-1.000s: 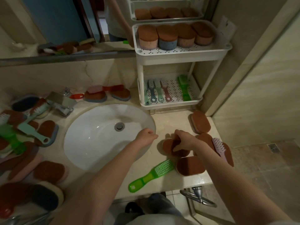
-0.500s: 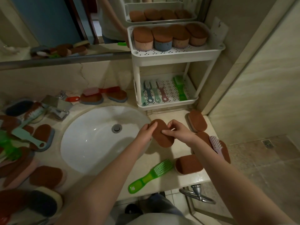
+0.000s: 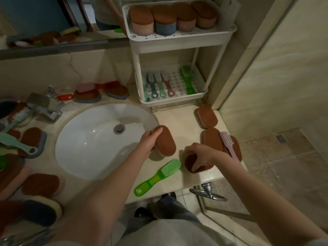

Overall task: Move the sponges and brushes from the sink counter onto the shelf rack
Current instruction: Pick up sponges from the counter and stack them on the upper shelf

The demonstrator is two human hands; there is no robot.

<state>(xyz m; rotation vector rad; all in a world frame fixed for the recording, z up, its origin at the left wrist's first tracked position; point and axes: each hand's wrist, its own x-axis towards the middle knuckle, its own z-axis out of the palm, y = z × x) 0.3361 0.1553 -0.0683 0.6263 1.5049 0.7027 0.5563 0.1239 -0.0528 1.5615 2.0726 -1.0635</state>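
Brown sponge point(image 3: 166, 142) is held in the left hand point(image 3: 148, 142) beside the sink point(image 3: 88, 139), and the right hand point(image 3: 201, 153) grabs a second sponge point(image 3: 190, 165) lying on the counter point(image 3: 177, 118).

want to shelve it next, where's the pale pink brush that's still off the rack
In the head view the pale pink brush lies at the right end of the counter, across the brown sponges just right of the right hand.

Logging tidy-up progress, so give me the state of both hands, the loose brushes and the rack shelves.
Left hand, holding a sponge raised off the counter.
Right hand, gripping a second sponge on the counter.
Green brush, lying flat, bristles up.
Pink brush, resting across two sponges.
Top shelf, four sponge stacks.
Lower shelf, brushes lying flat.
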